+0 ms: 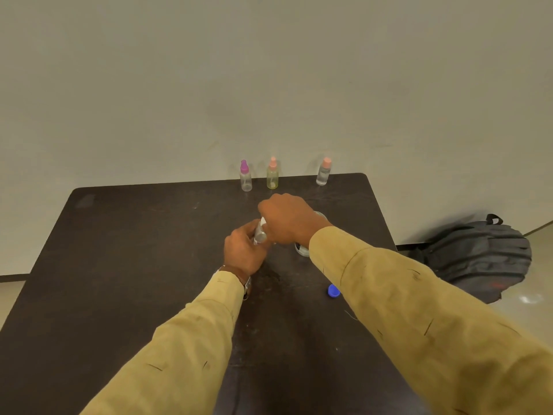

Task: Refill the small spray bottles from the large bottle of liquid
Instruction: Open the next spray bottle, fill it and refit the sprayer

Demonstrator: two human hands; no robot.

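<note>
My left hand grips a small clear spray bottle at the middle of the dark table, tilted a little. My right hand is closed over its white top. Behind my right wrist stands the large clear bottle, mostly hidden. Its blue cap lies on the table by my right sleeve. Three small spray bottles stand along the far edge: one with a purple top, a yellowish one with a pink top, and a clear one with a pink top.
A plain wall rises right behind the table's far edge. A dark grey backpack lies on the floor to the right of the table.
</note>
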